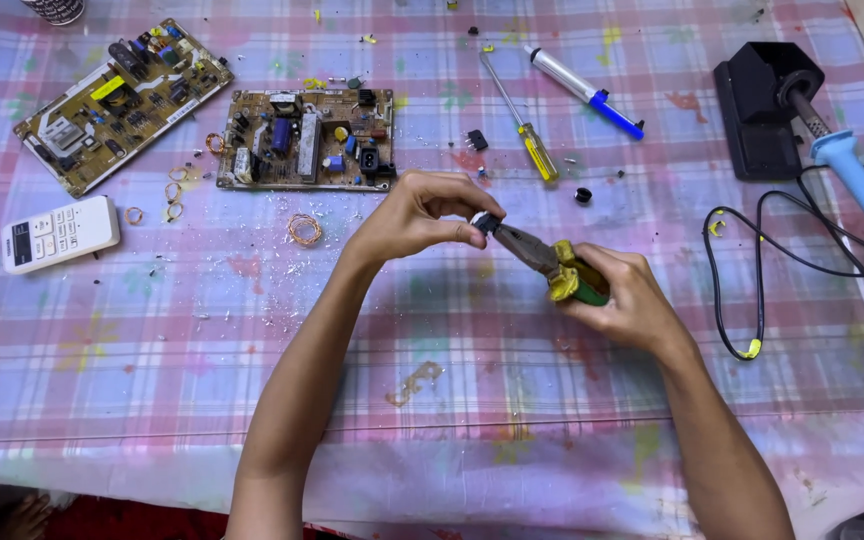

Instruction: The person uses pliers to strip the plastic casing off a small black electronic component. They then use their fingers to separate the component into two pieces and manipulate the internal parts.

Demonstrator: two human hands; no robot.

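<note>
**Pliers biting a small part above the checked cloth**

Nearest the camera, two bare forearms reach up from the lower edge over a pink-and-blue checked tablecloth [152,340] speckled with white crumbs and wire offcuts. Over the middle of the table the right hand [627,295] is closed tight around the yellow-and-green handles of a pair of pliers [542,262], whose dark nose points left and slightly up. At that nose the left hand [412,215] pinches a small component [487,222], dark with a pale end, between thumb and fingertips; the pliers' tip seems to grip the same piece, though the exact contact is too small to make out.

Just beyond the left hand lies a brown circuit board [307,140] crowded with parts, and a small copper wire coil [304,229] sits just to the left of that hand's wrist. Farther left are a second, tilted circuit board [122,100] and a white remote control [57,233]. Beyond the pliers lie a yellow-handled screwdriver [522,120] and a desoldering pump [584,92] with a blue tip. Well to the right of the right hand, a blue-handled soldering iron [852,175] rests in its black stand [757,110], its black cable [762,260] looping close to that wrist.

Likely risks: squeezing hard could crack the piece or let it spring out and vanish among the debris; a slip of the nose could nip the left fingertips; and the right forearm could snag the looping cable and drag the iron from its stand.
</note>
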